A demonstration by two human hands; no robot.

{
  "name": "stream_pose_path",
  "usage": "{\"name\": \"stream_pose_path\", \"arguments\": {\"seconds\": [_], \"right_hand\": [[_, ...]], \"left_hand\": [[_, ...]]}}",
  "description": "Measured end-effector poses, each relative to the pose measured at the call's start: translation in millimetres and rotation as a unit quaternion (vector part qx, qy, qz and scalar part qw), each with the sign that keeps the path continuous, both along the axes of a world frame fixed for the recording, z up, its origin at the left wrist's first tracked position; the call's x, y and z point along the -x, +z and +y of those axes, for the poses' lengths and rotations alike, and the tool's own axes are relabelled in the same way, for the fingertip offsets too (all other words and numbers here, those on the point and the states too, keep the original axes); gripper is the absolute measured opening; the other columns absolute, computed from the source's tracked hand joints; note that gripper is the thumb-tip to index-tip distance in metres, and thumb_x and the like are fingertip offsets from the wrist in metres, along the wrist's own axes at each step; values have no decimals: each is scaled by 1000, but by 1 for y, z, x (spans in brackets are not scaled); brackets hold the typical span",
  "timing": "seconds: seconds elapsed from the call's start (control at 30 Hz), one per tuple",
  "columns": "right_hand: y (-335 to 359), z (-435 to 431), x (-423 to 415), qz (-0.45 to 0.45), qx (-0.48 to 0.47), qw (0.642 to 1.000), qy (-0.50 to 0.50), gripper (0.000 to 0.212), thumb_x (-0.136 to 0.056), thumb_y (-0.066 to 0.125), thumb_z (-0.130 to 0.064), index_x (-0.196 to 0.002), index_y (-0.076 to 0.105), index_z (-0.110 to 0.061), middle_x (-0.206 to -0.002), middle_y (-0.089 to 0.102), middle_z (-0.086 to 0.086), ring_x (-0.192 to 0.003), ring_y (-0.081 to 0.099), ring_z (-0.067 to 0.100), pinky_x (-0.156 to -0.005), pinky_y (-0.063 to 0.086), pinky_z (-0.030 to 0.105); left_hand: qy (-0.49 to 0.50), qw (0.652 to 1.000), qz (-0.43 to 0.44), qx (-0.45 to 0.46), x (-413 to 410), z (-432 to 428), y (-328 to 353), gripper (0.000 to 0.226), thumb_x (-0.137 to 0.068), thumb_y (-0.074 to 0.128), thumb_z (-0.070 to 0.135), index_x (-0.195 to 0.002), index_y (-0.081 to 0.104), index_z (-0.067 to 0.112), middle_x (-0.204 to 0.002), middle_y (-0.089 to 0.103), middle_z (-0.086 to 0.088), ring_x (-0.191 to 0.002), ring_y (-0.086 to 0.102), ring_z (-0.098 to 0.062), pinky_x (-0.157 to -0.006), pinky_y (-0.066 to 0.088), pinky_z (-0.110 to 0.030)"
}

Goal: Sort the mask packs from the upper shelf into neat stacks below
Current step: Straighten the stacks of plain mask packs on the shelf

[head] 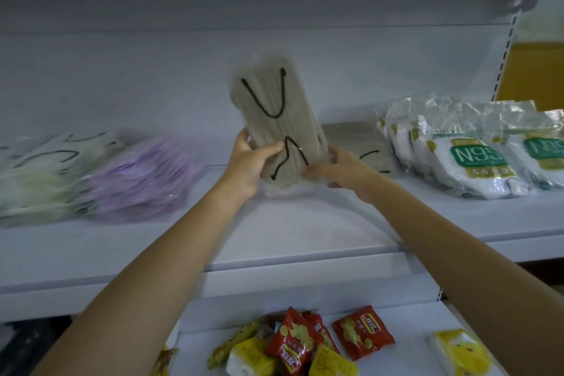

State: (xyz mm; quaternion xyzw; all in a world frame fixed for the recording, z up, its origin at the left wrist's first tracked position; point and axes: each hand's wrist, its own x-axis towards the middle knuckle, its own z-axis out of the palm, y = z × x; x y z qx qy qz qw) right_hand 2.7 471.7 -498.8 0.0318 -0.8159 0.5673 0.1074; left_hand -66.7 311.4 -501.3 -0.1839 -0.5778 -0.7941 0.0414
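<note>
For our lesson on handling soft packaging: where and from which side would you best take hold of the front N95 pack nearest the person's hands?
Probably its near bottom edge, coming from the front of the shelf. The front N95 pack leans on the packs behind it, overlapped like shingles, so that edge looks free to pinch and lift without disturbing the row.

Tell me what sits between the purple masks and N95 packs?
Head view: a beige mask pack gripped by left hand and right hand; another pack behind.
</note>
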Motion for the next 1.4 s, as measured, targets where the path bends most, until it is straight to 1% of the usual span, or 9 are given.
{"name": "stream_pose_path", "arguments": {"seconds": [0.1, 0.3, 0.47, 0.57, 0.67, 0.73, 0.8, 1.07, 1.4], "right_hand": [[-6, 23, -2, -21, 176, 984, -17, 43, -78, 72, -19, -116, 54, -13, -104, 66, 4, -93, 63, 20, -88, 50, 38], [-1, 43, -14, 131, 364, 918, -86, 22, -88, 55, -1, -90, 52, -23, -75, 65, -4, -64, 63, 12, -53, 49, 25], [4, 81, -26, 153, 261, 939, -163, 39, -90, 53, 0, -123, 50, -20, -83, 58, 4, -62, 56, 8, -58, 48, 22], [7, 102, -33, 149, 108, 965, -188, 56, -91, 46, 3, -139, 34, -25, -66, 47, 2, -41, 46, 2, -39, 36, 15], [10, 108, -32, 178, -89, 953, -228, 67, -91, 40, 3, -146, 20, -29, -89, 51, 2, -64, 51, 16, -53, 42, 21], [7, 106, -26, 211, -232, 918, -242, 67, -90, 40, 4, -147, 22, -26, -119, 40, 3, -80, 51, 22, -72, 44, 30], [0, 104, -18, 190, -318, 895, -248, 62, -88, 40, 4, -143, 31, -22, -137, 30, 12, -94, 54, 32, -84, 47, 39], [-15, 103, -2, 78, -522, 809, -259, 50, -100, 30, -24, -148, 18, -17, -156, -9, 14, -143, -11, 33, -115, -6, 44], [-18, 98, 31, -74, -522, 847, -69, 58, -97, 29, -45, -150, 9, -28, -158, 5, -1, -145, 1, 22, -116, 0, 41]], "left_hand": [[-46, 996, -46, -64, -7, 14, 5, 32, -84, 59, -7, -112, 52, 7, -88, 68, -3, -69, 67, -12, -62, 57, -26], [-90, 994, -65, -7, -26, 61, 6, 35, -81, 67, -1, -114, 56, 6, -91, 67, -3, -72, 66, -9, -58, 57, -27], [-33, 996, -53, -67, -10, 50, 13, 104, -77, 75, 10, -150, 3, 27, -128, 52, -9, -82, 63, -14, -76, 52, -35], [-12, 998, 15, 52, 2, 38, 5, 112, -78, 73, 9, -148, -9, 36, -118, 55, 2, -96, 64, -14, -97, 46, -42], [-54, 962, 101, 248, 7, 36, -5, 129, -66, 83, 12, -146, -15, 38, -150, 30, -4, -131, 42, -18, -107, 40, -35], [-57, 926, 152, 341, 7, 45, -8, 127, -72, 78, -1, -146, -20, 31, -153, 9, 8, -127, 37, -7, -92, 43, -11], [-34, 912, 173, 371, 7, 55, -9, 121, -75, 70, -8, -146, -20, 29, -155, 6, 4, -110, 47, -11, -77, 48, -16], [-9, 857, 181, 483, 21, 70, -18, 109, -78, 66, -1, -149, -14, 25, -157, -11, -11, -145, -2, -25, -90, 15, -10], [-31, 895, 62, 441, 22, 68, -29, 115, -69, 82, 18, -150, 1, 32, -154, 7, -6, -141, 17, -17, -103, 23, -21]]}}
